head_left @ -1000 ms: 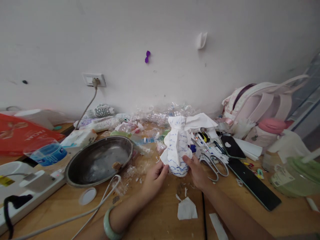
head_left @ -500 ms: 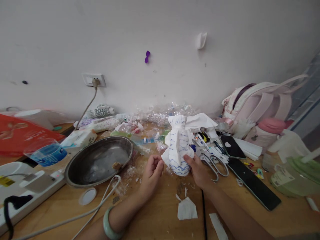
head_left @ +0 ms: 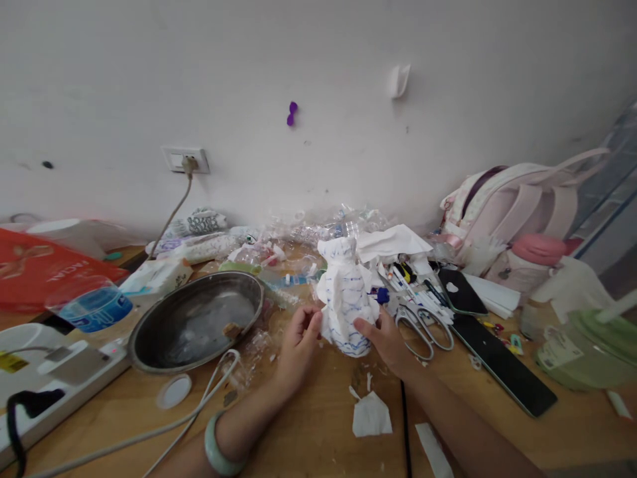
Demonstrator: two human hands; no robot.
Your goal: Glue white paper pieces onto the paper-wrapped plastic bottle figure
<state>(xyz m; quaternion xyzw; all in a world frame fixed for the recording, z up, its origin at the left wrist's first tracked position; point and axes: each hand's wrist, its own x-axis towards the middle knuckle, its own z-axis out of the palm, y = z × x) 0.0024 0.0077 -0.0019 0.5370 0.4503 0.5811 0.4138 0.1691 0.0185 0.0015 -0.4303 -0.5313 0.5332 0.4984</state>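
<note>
A white paper figure (head_left: 348, 305) with blue wavy pen lines stands a little tilted to the left in front of me. It has a narrow neck, a small head with pointed corners and loose flaps at the sides. My right hand (head_left: 385, 338) grips its lower right side, thumb in front and fingers behind. At its lower left edge my left hand (head_left: 301, 338) is closed, thumb against curled fingers, touching the paper there; the fingertips are partly hidden. Close to the right hand lie grey-handled scissors (head_left: 423, 328). A torn paper scrap (head_left: 372, 416) lies below the figure.
Left are a metal basin (head_left: 149, 355), a white cable (head_left: 199, 405) and a power strip (head_left: 99, 375). Crumpled clear plastic (head_left: 308, 226) lines the wall. On the right are pens, two dark phones, a green-lidded cup (head_left: 572, 352) and a pink backpack (head_left: 527, 192).
The paper figure has tipped and shifted left, its head moving off the white sheet behind. My right hand has moved slightly left with it, and my left hand now meets its edge.
</note>
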